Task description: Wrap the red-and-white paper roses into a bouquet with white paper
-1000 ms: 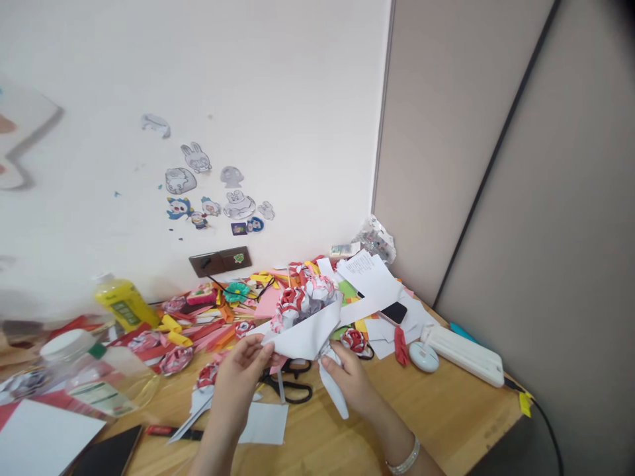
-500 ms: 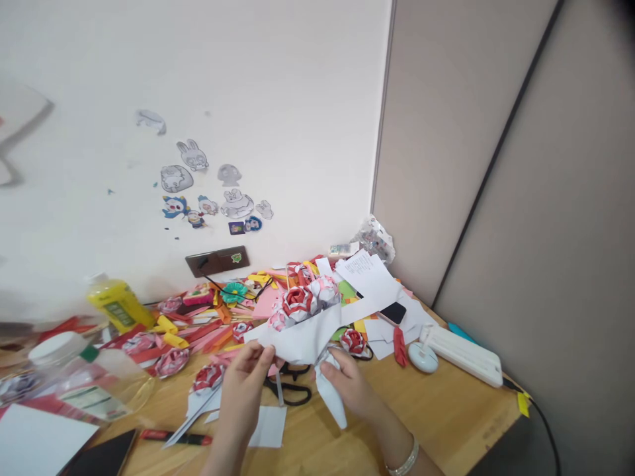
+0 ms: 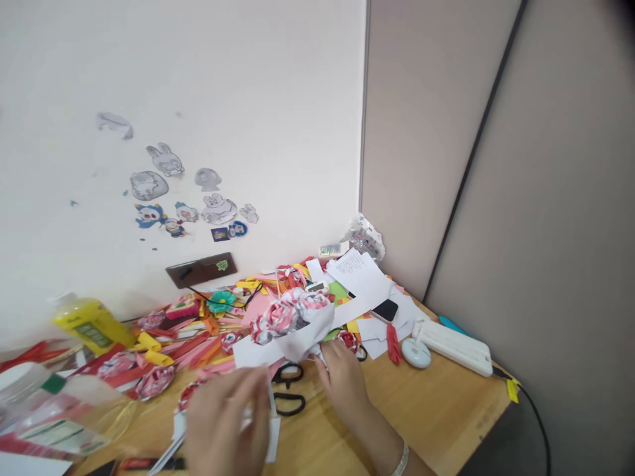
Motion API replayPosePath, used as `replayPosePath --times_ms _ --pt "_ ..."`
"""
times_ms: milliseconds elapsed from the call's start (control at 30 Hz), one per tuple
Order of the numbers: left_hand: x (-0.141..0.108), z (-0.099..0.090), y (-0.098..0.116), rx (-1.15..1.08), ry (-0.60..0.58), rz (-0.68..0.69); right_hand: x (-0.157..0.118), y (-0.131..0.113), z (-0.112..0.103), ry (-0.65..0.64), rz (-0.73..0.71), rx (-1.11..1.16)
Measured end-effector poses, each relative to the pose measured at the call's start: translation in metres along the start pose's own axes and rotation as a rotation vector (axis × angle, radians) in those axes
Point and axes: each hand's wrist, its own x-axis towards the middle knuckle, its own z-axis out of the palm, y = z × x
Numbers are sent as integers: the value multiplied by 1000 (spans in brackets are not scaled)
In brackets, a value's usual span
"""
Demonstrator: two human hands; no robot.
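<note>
A bouquet of red, pink and white paper roses [image 3: 278, 318] is wrapped in white paper [image 3: 292, 347] over the middle of the desk. Its gathered lower end is in my right hand [image 3: 343, 378], whose fingers are closed round it. My left hand [image 3: 228, 423] is apart from the bouquet, lower left and nearer the camera. Motion blurs its fingers, so I cannot make out whether anything is in them. Black-handled scissors [image 3: 290, 402] lie on the desk between the hands. A red paper rose [image 3: 188, 395] is partly hidden behind my left hand.
Coloured paper strips and flowers crowd the back of the desk [image 3: 397, 403]. At left stand a yellow bottle [image 3: 94, 324] and a clear plastic jar [image 3: 64, 413]. To the right are a phone [image 3: 385, 309], a mouse [image 3: 415, 353] and a white power strip [image 3: 454, 347].
My left hand has let go of the wrapping paper's edge and moved down, towards the camera. My right hand still holds the lower end, and the bouquet's flowers have turned. The view has shifted right.
</note>
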Motion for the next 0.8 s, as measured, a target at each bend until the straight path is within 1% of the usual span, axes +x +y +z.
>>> replayPosePath --times_ms 33,67,100,133,200,300,400,467,567,667,733,800 --pt "7 2 9 9 -72 168 0 0 1 22 -16 -42" --pt "14 5 16 58 -114 283 0 -1 1 47 -33 -74" --pt "21 11 22 120 -138 325 0 -1 2 73 -47 -100" --pt "28 17 27 180 -146 331 0 -1 2 97 -60 -121" --pt "39 29 31 272 -165 319 -1 0 3 130 -80 -152" --pt "51 38 32 289 -230 302 -1 2 4 147 -100 -188" --pt "60 36 34 253 -283 267 -1 2 5 143 -111 -215" --pt "64 34 33 234 -290 260 -2 1 5 138 -108 -227" --pt "67 33 26 241 -245 207 -3 0 4 136 -111 -239" --pt "66 37 16 311 -181 119 -4 1 4 120 -130 -241" --pt "63 39 12 347 -205 92 -4 1 6 100 -123 -221" --pt "62 37 9 343 -253 80 -5 1 7 68 -87 -162"
